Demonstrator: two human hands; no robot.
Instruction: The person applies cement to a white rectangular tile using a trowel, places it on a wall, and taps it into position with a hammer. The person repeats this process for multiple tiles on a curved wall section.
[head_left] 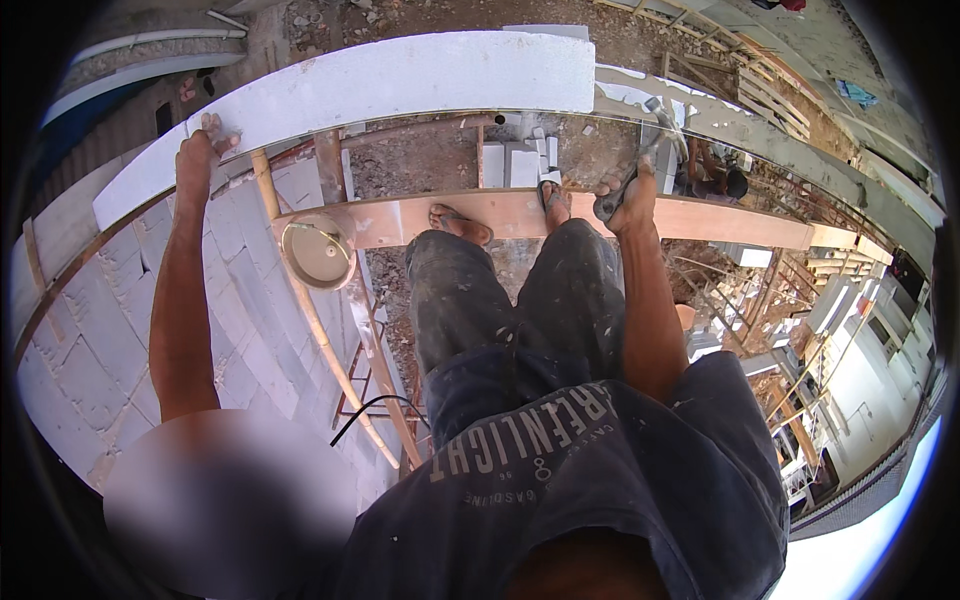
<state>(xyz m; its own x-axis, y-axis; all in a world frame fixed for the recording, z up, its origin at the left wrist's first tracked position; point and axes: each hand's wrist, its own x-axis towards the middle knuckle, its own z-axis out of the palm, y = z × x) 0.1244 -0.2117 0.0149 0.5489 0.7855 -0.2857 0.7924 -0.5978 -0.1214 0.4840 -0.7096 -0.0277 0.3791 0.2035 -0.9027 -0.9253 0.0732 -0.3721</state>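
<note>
A long row of white block (pixel 420 75) runs along the top of the wall in front of me, its right end standing higher than the grey, mortar-streaked wall top (pixel 740 115) beyond. At the left part of that row, my left hand (pixel 205 150) rests against the near edge with its fingers apart. My right hand (pixel 632 195) is wrapped round the black grip of a hammer (pixel 665 120). The grey hammer head points away from me, over the wall just right of the white block's end. A thin taut line (pixel 450 111) follows the block's near edge.
My sandalled feet stand on a wooden plank (pixel 690 215) above rubble ground. A round beige bucket (pixel 318 252) sits at the plank's left end, beside bamboo poles (pixel 325 345). White blocks (pixel 515 160) are stacked below. Another person (pixel 715 180) is lower down, right of my hammer.
</note>
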